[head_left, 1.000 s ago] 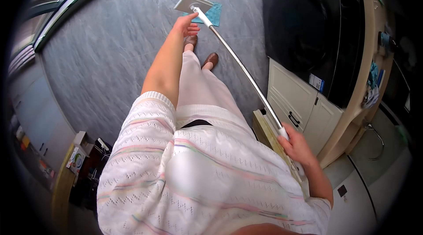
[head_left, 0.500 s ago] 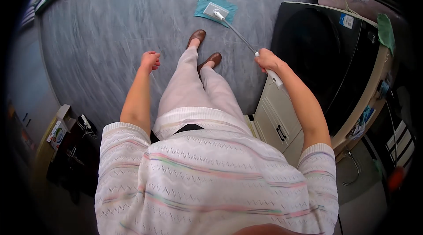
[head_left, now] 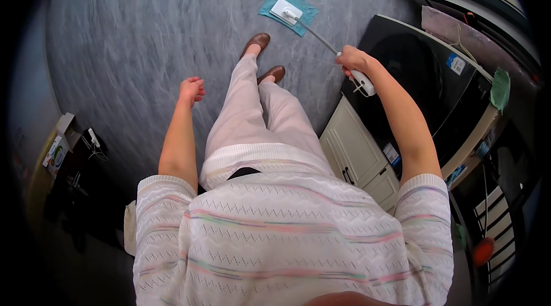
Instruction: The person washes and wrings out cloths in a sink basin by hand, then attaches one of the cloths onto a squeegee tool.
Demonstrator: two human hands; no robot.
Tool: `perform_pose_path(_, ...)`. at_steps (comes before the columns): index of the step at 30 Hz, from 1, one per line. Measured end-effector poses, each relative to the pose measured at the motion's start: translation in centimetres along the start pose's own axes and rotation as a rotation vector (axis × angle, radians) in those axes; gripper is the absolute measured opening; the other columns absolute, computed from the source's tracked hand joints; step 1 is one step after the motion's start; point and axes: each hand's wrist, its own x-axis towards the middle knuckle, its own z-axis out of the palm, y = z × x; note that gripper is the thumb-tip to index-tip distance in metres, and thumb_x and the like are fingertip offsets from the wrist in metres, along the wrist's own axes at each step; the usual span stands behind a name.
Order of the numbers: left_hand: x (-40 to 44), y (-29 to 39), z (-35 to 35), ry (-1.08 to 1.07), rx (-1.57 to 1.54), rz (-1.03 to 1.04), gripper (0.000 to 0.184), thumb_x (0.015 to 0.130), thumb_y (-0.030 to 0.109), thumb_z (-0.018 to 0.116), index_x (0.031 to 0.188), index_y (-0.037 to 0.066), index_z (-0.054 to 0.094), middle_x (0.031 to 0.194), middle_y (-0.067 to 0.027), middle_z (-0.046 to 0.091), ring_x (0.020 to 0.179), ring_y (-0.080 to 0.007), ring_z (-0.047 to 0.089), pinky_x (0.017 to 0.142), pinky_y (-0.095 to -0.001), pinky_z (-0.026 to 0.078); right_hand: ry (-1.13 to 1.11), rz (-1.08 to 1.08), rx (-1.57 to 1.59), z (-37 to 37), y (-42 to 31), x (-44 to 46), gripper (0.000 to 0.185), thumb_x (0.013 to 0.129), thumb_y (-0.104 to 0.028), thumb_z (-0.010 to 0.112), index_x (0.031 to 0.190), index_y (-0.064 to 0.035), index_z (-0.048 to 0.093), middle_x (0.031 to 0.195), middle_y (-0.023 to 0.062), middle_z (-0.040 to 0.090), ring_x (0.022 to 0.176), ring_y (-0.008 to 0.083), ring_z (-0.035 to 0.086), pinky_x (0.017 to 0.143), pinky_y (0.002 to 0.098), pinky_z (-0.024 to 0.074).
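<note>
My right hand is wrapped round the handle of a flat mop, near the white grip at its upper end. The mop's pole slants away to a white rectangular head, which lies flat on a teal cloth on the floor. The cloth sticks out around the head on all sides. My left hand hangs free over the floor on the left, its fingers loosely bent and a little apart, holding nothing.
The grey streaked floor spreads ahead and left. My brown shoes stand near the cloth. A large black glossy appliance and a cream cabinet are on the right. A dark shelf with boxes is at the left, a window at upper right.
The mop head and cloth have shifted slightly right in view and turned. My right hand has risen a little. The view has also tilted, showing more of the window.
</note>
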Motion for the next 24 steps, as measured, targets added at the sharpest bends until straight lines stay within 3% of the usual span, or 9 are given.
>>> perform_pose_path(5, 0.7, -0.3, -0.4, 0.002, -0.017, -0.031, 0.041, 0.075, 0.017, 0.059, 0.113, 0.006, 0.047, 0.076, -0.0046, 0.055, 0.057, -0.0143, 0.054, 0.048, -0.0291, 0.043, 0.003, 0.03, -0.063, -1.4, -1.2, -0.9, 0.018, 0.071, -0.002, 0.042, 0.057, 0.0056, 0.05, 0.05, 0.0133, 0.051, 0.042, 0.0262, 0.053, 0.041, 0.0401, 0.0431)
perform_pose_path(11, 1.0, -0.4, -0.5, -0.003, -0.044, -0.037, 0.039, 0.075, 0.017, 0.059, 0.111, 0.007, 0.048, 0.076, -0.0041, 0.055, 0.057, -0.0143, 0.054, 0.049, -0.0295, 0.043, -0.049, -0.094, -0.205, -1.6, -1.7, 0.6, 0.022, 0.068, -0.004, 0.042, 0.051, 0.0056, 0.052, 0.048, 0.0156, 0.053, 0.045, 0.0278, 0.056, 0.046, 0.0387, 0.0453)
perform_pose_path(24, 1.8, -1.2, -0.7, -0.018, -0.032, -0.061, 0.036, 0.076, 0.018, 0.058, 0.109, 0.007, 0.049, 0.075, -0.0033, 0.055, 0.057, -0.0139, 0.054, 0.049, -0.0299, 0.042, -0.041, 0.031, -0.173, -1.3, -2.2, 1.1, 0.022, 0.07, -0.004, 0.041, 0.054, 0.0059, 0.053, 0.047, 0.0145, 0.051, 0.043, 0.0268, 0.055, 0.043, 0.0405, 0.0443)
